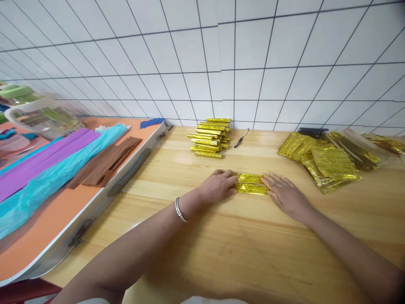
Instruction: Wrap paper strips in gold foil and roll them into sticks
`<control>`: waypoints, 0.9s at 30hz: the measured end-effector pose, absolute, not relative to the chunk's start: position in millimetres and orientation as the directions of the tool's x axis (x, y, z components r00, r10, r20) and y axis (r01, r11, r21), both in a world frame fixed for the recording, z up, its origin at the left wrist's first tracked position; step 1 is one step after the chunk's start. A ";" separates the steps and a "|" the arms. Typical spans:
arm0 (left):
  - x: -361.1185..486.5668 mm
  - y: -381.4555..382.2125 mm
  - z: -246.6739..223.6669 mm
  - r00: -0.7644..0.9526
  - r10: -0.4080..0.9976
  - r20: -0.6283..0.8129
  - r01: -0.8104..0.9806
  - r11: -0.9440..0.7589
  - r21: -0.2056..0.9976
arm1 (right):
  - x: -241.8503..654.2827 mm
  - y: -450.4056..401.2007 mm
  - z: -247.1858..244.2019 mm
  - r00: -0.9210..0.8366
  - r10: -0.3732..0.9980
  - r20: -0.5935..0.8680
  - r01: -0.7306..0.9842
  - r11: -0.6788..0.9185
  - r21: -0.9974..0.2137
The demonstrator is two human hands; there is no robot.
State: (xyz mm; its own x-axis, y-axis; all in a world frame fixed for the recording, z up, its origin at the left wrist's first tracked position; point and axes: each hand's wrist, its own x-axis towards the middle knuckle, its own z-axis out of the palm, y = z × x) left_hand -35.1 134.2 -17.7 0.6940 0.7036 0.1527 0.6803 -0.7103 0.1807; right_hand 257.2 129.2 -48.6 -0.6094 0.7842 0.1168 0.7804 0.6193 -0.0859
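A sheet of gold foil paper (pixel 251 188), with a crease or seam running along its length, lies flat on the wooden table between my hands. My left hand (pixel 218 186), a silver bangle at its wrist, has curled fingers closed at the sheet's left end; the fingertips are partly hidden. At the right end, my right hand (pixel 284 195) lies with its fingers stretched out, their tips pressing on the foil. Beyond my hands is a stack of narrow folded gold foil strips (pixel 210 139). Several flat gold foil sheets (pixel 333 162) are piled to the right.
A pen (pixel 241 138) lies near the white tiled wall (pixel 253 50). On the left, an orange-topped table (pixel 57 215) with a raised edge carries purple paper (pixel 53 156), turquoise paper (pixel 41 185), brown paper (pixel 106 162) and a clear plastic basket (pixel 47 114). A dark object (pixel 313 131) sits behind the foil pile.
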 end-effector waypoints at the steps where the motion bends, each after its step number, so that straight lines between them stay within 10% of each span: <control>1: -35.4 134.2 -18.0 0.690 0.707 0.156 0.682 -0.707 0.188 | 257.3 129.5 -48.6 -0.606 0.786 0.121 0.783 0.617 -0.086; 11: -37.2 122.0 -29.7 0.716 0.647 0.264 0.644 -0.757 0.108 | 267.2 118.9 -44.6 -0.575 0.750 0.327 0.758 0.638 -0.132; 27: -22.3 111.7 -3.1 0.879 0.476 0.037 0.472 -0.854 -0.216 | 243.0 106.5 -14.3 -0.834 0.531 0.148 0.550 0.788 0.276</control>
